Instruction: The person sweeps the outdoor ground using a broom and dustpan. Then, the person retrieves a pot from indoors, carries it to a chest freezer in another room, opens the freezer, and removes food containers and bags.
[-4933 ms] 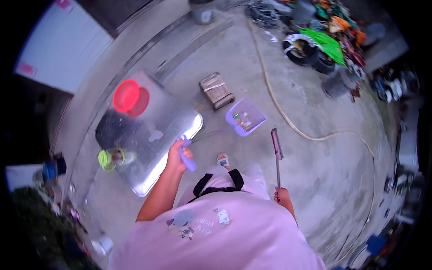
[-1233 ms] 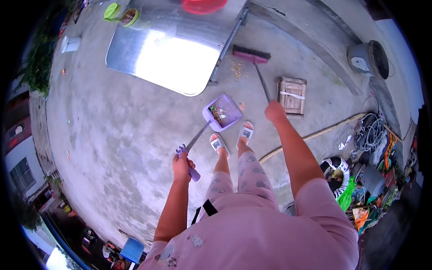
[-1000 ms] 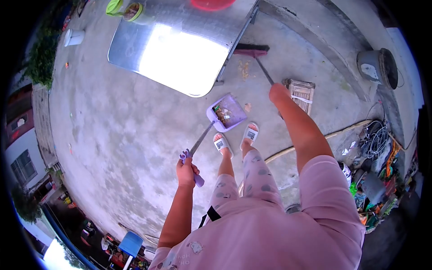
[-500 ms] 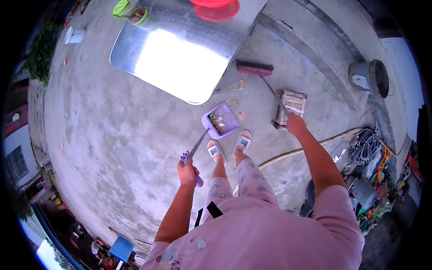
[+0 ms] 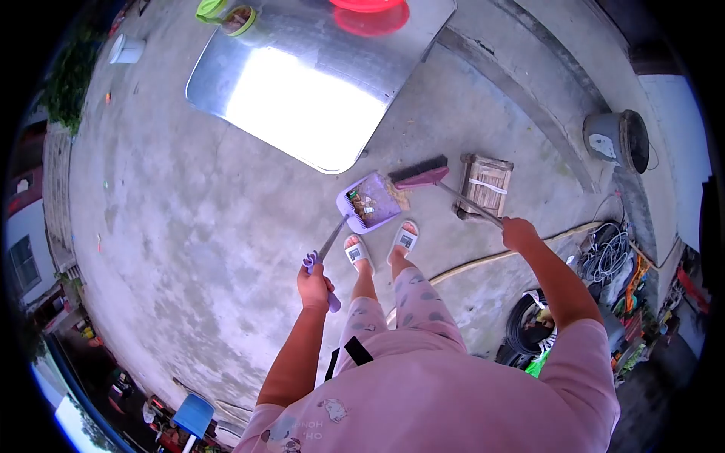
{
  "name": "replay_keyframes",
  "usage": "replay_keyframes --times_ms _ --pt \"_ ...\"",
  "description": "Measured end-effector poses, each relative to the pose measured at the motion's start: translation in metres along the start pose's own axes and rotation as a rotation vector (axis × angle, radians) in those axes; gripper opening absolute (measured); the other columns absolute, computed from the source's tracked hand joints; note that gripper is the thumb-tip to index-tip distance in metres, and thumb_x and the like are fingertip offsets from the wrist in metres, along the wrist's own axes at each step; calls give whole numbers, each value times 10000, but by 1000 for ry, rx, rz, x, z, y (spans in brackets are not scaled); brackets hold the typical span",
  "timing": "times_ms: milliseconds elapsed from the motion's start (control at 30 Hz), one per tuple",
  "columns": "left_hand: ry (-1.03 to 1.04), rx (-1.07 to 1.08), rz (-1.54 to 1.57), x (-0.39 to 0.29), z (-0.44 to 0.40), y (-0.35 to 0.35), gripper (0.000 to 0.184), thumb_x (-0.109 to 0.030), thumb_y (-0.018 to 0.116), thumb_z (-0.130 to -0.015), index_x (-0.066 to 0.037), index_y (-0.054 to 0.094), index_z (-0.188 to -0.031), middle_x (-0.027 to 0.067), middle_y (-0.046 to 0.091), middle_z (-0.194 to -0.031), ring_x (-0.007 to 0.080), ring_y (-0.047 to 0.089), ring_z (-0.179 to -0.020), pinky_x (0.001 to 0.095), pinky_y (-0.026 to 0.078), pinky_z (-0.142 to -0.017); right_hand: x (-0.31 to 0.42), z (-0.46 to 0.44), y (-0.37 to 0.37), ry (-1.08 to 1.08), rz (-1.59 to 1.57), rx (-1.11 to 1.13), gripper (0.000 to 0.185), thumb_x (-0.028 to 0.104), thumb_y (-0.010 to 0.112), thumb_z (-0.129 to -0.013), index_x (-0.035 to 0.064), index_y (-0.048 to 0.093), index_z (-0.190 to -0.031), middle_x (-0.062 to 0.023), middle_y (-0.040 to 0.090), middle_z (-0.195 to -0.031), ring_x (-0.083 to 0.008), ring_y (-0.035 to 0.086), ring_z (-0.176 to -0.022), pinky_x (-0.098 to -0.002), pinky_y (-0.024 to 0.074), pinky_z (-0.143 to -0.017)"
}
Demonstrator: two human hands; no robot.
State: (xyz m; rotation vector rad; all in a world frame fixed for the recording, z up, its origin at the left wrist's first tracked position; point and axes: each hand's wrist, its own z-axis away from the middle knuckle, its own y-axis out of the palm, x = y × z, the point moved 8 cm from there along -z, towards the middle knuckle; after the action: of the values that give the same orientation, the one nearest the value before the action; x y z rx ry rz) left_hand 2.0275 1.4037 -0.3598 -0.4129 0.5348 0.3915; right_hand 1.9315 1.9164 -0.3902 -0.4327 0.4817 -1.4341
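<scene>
My left hand [image 5: 315, 287] is wrapped round the handle of a purple long-handled dustpan [image 5: 387, 198]. The pan rests on the concrete just ahead of my feet, with small litter and scraps [image 5: 364, 205] inside it. My right hand [image 5: 519, 233] grips the grey stick of a broom [image 5: 419, 174] with a dark pink head and black bristles. The broom head is at the floor beside the pan's open right edge. Yellowish-brown sweepings [image 5: 402, 198] lie between them at that edge.
A shiny metal table [image 5: 226, 72] stands ahead, bearing a green-lidded jar [image 5: 239, 20] and a red basin [image 5: 366, 6]. A small wooden stool [image 5: 485, 186] sits right of the broom. A hose [image 5: 483, 264], a bucket [image 5: 615, 141] and coiled wire [image 5: 604, 253] lie rightward.
My right hand has moved right and nearer to me, drawing the broom head to the dustpan's edge. The sweepings by the table are now at the pan. My left hand stays nearly still.
</scene>
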Motion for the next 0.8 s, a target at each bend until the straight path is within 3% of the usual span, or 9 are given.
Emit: replay_keyframes --times_ms 200,267,367,500,600,767,800 --pt "-2 -6 -26 1 3 0 189 -142 508 -824 7 475 -936 51 455 -508 145 435 -352 283 361 -346 20 -36 -9 130 -155 -156 270 158 415 -891 9 524 -1088 -225 638 -968 -360 630 -917 -453 509 -780" --pt "7 10 -13 2 2 0 193 -151 511 -827 8 480 -932 51 460 -505 141 438 -353 281 360 -348 34 -75 8 213 -317 -236 218 146 444 -867 21 537 -1020 -228 635 -950 -377 624 -905 -473 501 -769" --pt "0 17 -48 3 -1 -1 157 -146 517 -840 -22 473 -927 35 422 -524 140 419 -386 289 372 -366 71 -90 47 262 -353 -156 228 135 425 -873 13 544 -1023 -228 636 -971 -359 629 -924 -466 504 -782" --pt "-6 5 -34 -3 1 2 159 -148 517 -840 -21 478 -927 36 421 -523 140 419 -386 286 369 -368 101 -25 78 96 -236 32 243 153 468 -870 37 550 -1068 -218 634 -1010 -341 627 -960 -440 506 -811" --pt "-1 3 -37 -5 3 4 166 -154 515 -838 -21 486 -934 38 425 -518 141 418 -383 287 368 -370 91 24 93 -30 -207 54 256 174 502 -855 28 529 -1064 -226 633 -968 -365 620 -929 -461 498 -797" --pt "37 40 -60 -5 3 2 206 -178 517 -842 -9 498 -956 45 446 -509 145 437 -380 291 371 -367 86 76 152 62 -584 -21 306 216 539 -852 12 494 -1076 -257 622 -901 -428 585 -891 -496 465 -781" --pt "48 48 -74 -6 2 2 214 -186 519 -844 -5 499 -956 46 449 -508 146 441 -378 290 369 -363 88 70 174 35 -604 -105 308 221 533 -854 8 494 -1072 -257 619 -857 -409 618 -781 -472 496 -687"
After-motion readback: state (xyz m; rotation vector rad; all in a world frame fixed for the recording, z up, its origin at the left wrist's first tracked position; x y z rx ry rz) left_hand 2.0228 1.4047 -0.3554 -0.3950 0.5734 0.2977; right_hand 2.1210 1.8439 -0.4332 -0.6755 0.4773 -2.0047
